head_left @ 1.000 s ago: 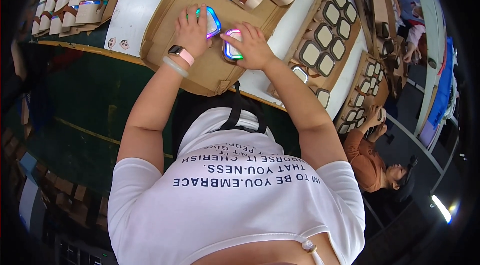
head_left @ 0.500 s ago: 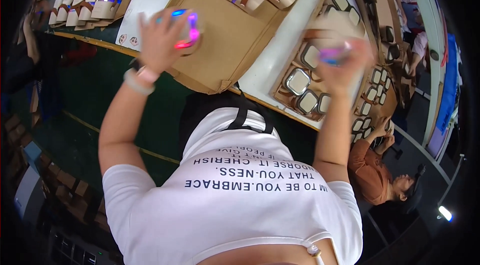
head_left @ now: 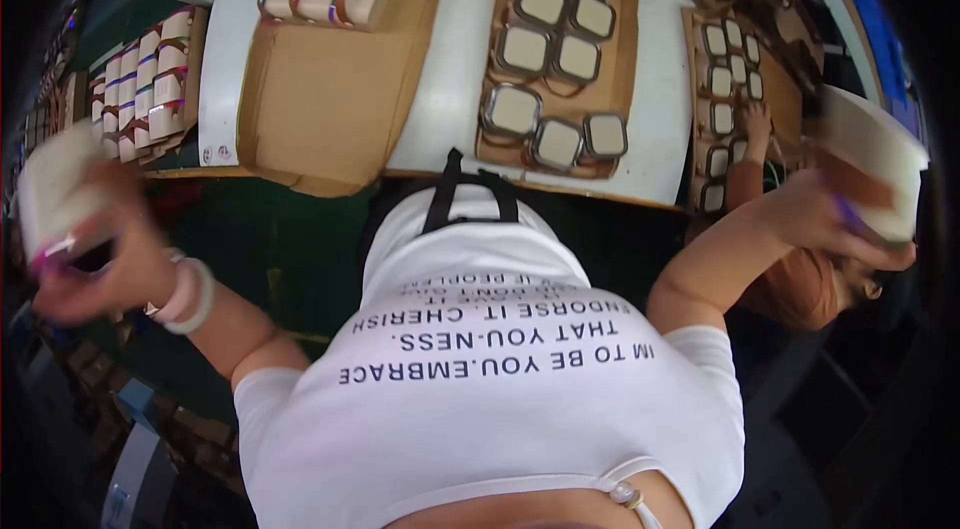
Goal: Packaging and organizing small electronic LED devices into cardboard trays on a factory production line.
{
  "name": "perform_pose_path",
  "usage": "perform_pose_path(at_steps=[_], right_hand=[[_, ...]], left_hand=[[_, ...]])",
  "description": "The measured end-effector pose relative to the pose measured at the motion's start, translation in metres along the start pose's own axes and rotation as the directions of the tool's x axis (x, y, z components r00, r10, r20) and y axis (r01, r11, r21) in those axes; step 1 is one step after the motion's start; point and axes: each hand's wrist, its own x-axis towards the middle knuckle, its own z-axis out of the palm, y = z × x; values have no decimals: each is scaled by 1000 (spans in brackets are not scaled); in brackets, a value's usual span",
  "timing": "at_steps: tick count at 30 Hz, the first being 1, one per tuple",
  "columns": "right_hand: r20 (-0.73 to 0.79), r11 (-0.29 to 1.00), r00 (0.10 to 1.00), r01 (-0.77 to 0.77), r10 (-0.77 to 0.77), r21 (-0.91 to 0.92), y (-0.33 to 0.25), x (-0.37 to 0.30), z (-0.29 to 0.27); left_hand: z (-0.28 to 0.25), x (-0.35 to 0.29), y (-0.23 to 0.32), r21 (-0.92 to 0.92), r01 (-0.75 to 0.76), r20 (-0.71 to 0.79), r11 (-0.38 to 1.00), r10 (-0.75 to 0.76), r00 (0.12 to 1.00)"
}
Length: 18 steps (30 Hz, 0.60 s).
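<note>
Your left hand (head_left: 105, 274) gripping blurred cream device (head_left: 60, 184), held up far left. Your right hand (head_left: 795, 219) gripping strapped device (head_left: 868, 134), held up far right. Between hands, on white table (head_left: 453, 94): cardboard tray (head_left: 325, 89), cream units (head_left: 325, 1) lying at far end; neighbouring tray (head_left: 623, 49), square-faced units (head_left: 522, 50).

Head-worn fisheye view: close above, between left hand (head_left: 112, 267) and right hand (head_left: 815, 217), facing down; table (head_left: 455, 94) beyond both.
</note>
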Motion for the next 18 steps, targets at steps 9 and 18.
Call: perform_pose_path(at_steps=[9, 18], right_hand=[[-412, 88, 909, -407, -58, -909, 132, -81, -198], [-211, -413, 843, 15, 494, -910, 131, -148, -204]], left_hand=[[-15, -30, 207, -690, 192, 417, 698, 167, 893], [10, -31, 364, -476, 879, 869, -26, 141, 475]])
